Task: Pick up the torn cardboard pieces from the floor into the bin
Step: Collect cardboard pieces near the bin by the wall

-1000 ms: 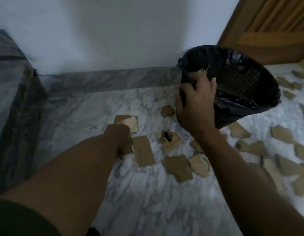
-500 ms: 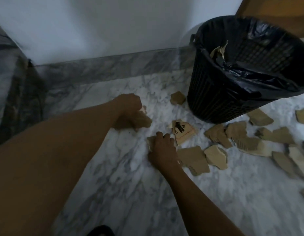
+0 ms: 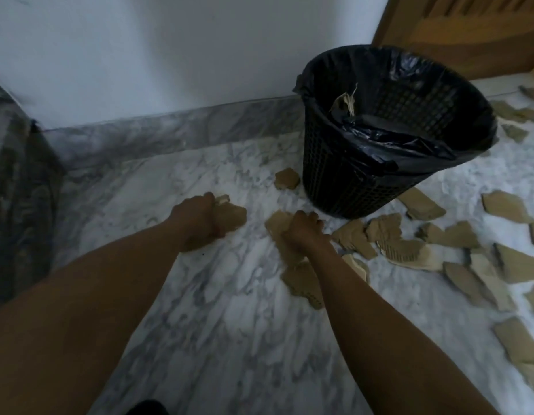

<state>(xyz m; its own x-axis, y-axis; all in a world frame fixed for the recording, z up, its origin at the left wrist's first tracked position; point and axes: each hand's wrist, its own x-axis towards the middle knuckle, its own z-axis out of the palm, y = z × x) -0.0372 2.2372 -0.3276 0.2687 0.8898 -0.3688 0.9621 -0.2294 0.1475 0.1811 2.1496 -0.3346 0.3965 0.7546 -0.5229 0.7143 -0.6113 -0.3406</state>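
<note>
Under my right hand (image 3: 304, 232) I can't make out the fingertips, only that they are curled onto a cardboard piece (image 3: 277, 224) lying on the marble floor (image 3: 230, 324). My left hand (image 3: 200, 218) is clenched around a wad of cardboard scraps (image 3: 231, 215), partly hidden. Beyond, the black mesh bin (image 3: 349, 181) with its black liner holds one pale torn scrap (image 3: 346, 103). More torn pieces (image 3: 394, 238) litter the floor right of it, some cut off by the frame edge.

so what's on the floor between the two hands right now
Bare marble floor in the head view. The left hand grips cardboard pieces on its side, and the right hand is closed on a cardboard piece; nothing lies between those.
</note>
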